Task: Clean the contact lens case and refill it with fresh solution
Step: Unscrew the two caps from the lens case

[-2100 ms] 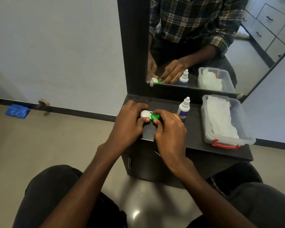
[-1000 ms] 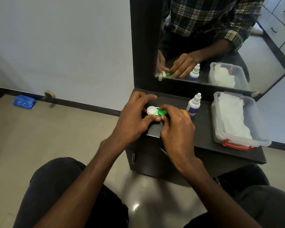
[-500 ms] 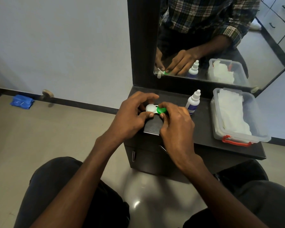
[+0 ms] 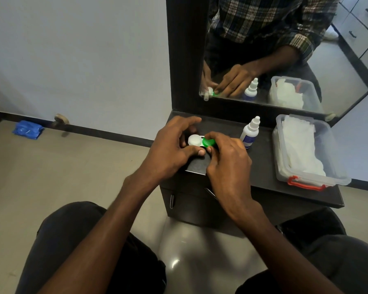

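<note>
now both hands meet over the contact lens case (image 4: 201, 141) near the front left corner of the dark table (image 4: 261, 166). left hand (image 4: 170, 149) grips its white-capped side; right hand (image 4: 227, 164) pinches the green cap (image 4: 208, 141). solution bottle (image 4: 250, 132) stands just right of them, beside a clear tub (image 4: 310, 181) of white tissues (image 4: 300, 149).

Pale wall (image 4: 83, 49), tan floor (image 4: 51, 177), mirror (image 4: 338, 66).

One head-worn camera looks down, close, over a dark vanity top (image 4: 263, 166), seemingly toward a mirror (image 4: 285, 49).
</note>
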